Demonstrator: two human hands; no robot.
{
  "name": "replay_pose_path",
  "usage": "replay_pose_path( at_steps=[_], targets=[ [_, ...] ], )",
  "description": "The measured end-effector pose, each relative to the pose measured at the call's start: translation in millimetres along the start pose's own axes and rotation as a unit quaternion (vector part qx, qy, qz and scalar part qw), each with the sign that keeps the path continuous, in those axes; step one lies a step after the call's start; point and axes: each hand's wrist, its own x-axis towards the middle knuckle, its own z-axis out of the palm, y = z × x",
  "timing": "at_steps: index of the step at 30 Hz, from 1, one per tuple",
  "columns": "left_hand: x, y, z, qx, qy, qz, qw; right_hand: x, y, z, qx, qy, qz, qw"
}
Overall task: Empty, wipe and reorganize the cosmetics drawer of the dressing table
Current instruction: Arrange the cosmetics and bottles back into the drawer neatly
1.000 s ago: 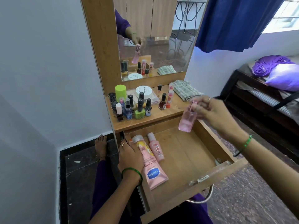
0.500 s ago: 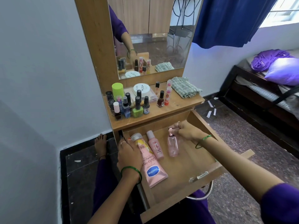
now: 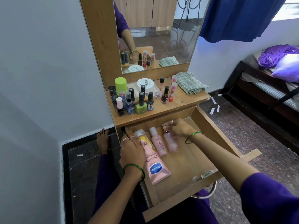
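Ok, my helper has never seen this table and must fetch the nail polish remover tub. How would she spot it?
Start at the mirror of the dressing table; on the shelf just below it, left of the checked cloth, stands a crowd of small bottles. Behind them sits the tub: low, round, white-lidded, marked NAIL POLISH, the only flat white container there.

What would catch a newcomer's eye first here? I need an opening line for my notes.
The open drawer, where the right hand holds the cap end of a clear pink bottle lying beside a pink pump bottle and a Vaseline tube. The left hand rests at the drawer's left edge. Above, nail polish bottles crowd the shelf.
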Motion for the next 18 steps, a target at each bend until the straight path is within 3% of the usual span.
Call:
replay_pose_path(
  at_steps=[8,12,18],
  targets=[
    [1,-1,1,-0.004,0.002,0.003,1.0,-1,9,1,-0.045,0.025,-0.075,0.996],
    [0,0,0,0.0,0.002,-0.002,1.0,-11,20,-5,-0.15,-0.026,-0.135,0.979],
    [-1,0,0,0.0,-0.001,-0.004,1.0,-36,34,-10,-0.277,-0.096,-0.142,0.945]
  ],
)
